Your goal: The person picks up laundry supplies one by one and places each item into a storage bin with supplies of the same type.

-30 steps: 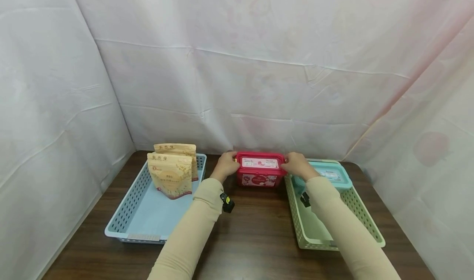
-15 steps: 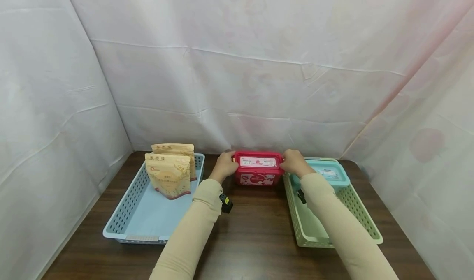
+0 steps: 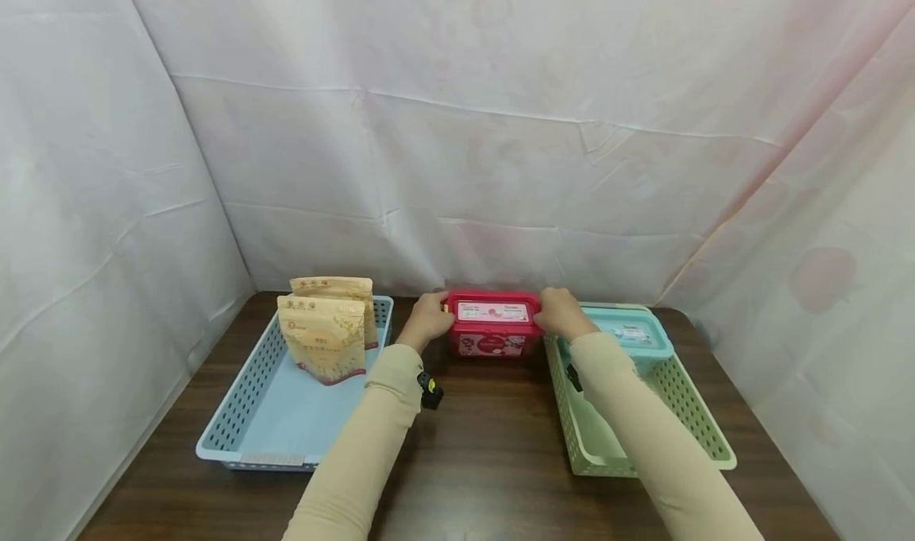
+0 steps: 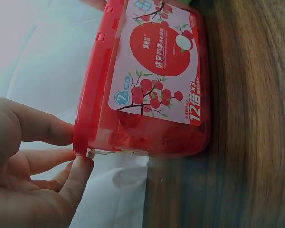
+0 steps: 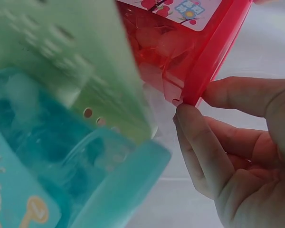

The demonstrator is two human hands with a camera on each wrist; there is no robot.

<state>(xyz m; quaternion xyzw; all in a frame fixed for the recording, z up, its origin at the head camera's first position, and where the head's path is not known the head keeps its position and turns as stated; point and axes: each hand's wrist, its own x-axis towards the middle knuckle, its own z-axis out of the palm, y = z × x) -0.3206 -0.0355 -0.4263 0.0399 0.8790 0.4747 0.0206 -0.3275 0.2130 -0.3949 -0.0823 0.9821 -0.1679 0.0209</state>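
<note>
A red laundry pod box [image 3: 495, 322] with a white and pink label stands at the back of the table, its lid on. My left hand [image 3: 429, 318] pinches the lid's rim at the left end; in the left wrist view the thumb and fingertips meet at that corner of the red lid [image 4: 88, 109]. At the opposite end my right hand [image 3: 561, 312] pinches the rim the same way, and in the right wrist view its fingers [image 5: 199, 142] lie below the lid edge. Reddish pods show through the box's clear wall [image 5: 154, 45].
To the right, a green basket [image 3: 565, 414] holds a turquoise lidded box [image 3: 632, 330] and stands close beside the red box. On the left, a blue basket [image 3: 236, 414] holds two upright tan pouches [image 3: 325, 338]. White sheeting [image 3: 457, 168] hangs behind the brown table [image 3: 486, 438].
The head view has shifted slightly, so everything sits a little further left in it. Both hands keep their hold on the red box's ends.
</note>
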